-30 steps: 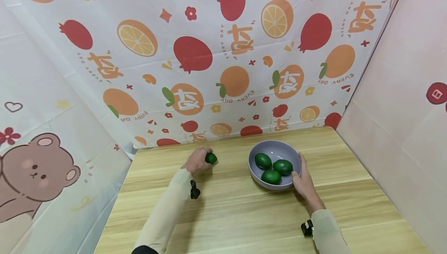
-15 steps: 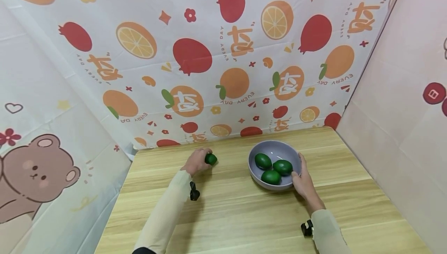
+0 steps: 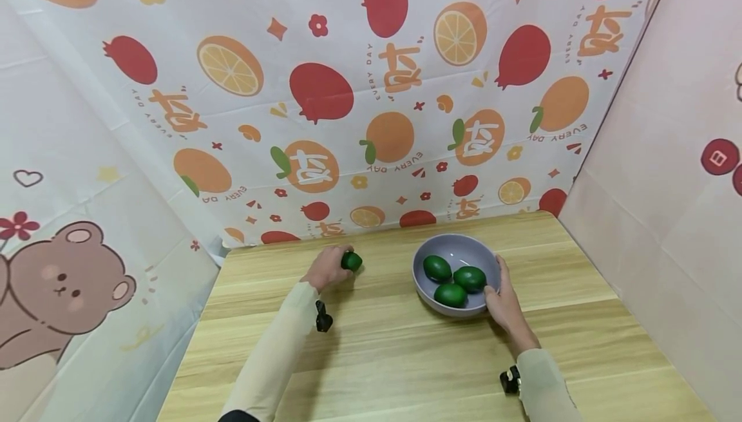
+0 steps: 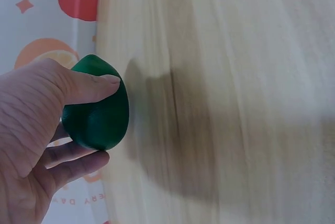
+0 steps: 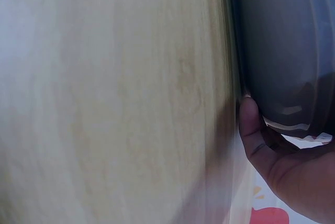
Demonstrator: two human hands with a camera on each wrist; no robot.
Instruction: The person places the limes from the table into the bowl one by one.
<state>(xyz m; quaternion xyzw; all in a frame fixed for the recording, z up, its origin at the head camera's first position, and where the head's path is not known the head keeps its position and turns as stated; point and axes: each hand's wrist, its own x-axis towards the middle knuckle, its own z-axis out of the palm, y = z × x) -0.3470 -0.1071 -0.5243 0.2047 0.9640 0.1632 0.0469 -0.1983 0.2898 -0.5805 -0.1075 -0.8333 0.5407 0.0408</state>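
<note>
Toward the back left of the table, my left hand (image 3: 328, 268) grips a dark green lime (image 3: 351, 261). In the left wrist view the thumb lies across the near side of the lime (image 4: 99, 116), with the other fingers behind it. A round grey-purple bowl (image 3: 426, 298) stands right of centre, and several inches of table separate it from the left hand. Three more limes (image 3: 450, 294) lie together inside the bowl. My right hand (image 3: 505, 306) holds the bowl's right side, thumb over the rim. The right wrist view shows the bowl's outer wall (image 5: 285, 51) against the fingers.
The wood-grain table (image 3: 394, 357) runs back to a fruit-printed cloth wall (image 3: 359, 93). Cloth also hangs at the left, with a bear print (image 3: 64, 280), and at the right (image 3: 666, 171). Each wrist carries a small black device (image 3: 510, 380).
</note>
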